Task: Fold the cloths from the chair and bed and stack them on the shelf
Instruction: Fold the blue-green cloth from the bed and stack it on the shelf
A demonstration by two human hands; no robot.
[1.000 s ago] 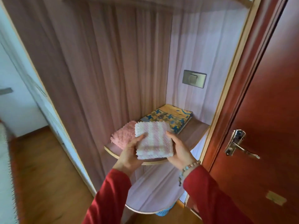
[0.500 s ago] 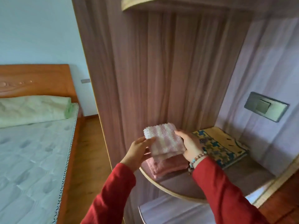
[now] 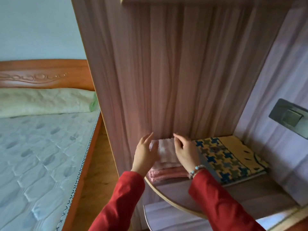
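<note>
A folded white-and-pink checked cloth (image 3: 166, 151) lies on top of a folded pink cloth (image 3: 168, 175) on the curved wooden shelf (image 3: 250, 197). My left hand (image 3: 145, 155) hovers at the checked cloth's left edge with fingers apart. At its right edge is my right hand (image 3: 185, 151), fingers spread, holding nothing. To the right of this stack lies a folded yellow cloth with blue crosses (image 3: 228, 160), flat on the same shelf.
The shelf's tall side panel (image 3: 166, 72) stands right behind the stack. A lower shelf (image 3: 166, 217) sits beneath. A grey wall switch (image 3: 290, 117) is on the right wall. A bed with a mattress (image 3: 41, 155), pillow (image 3: 45, 101) and wooden headboard (image 3: 43, 74) lies left.
Both hands brought the checked cloth down onto the pink cloth and let go of it; the fingers have come apart. My view swung left toward the bed.
</note>
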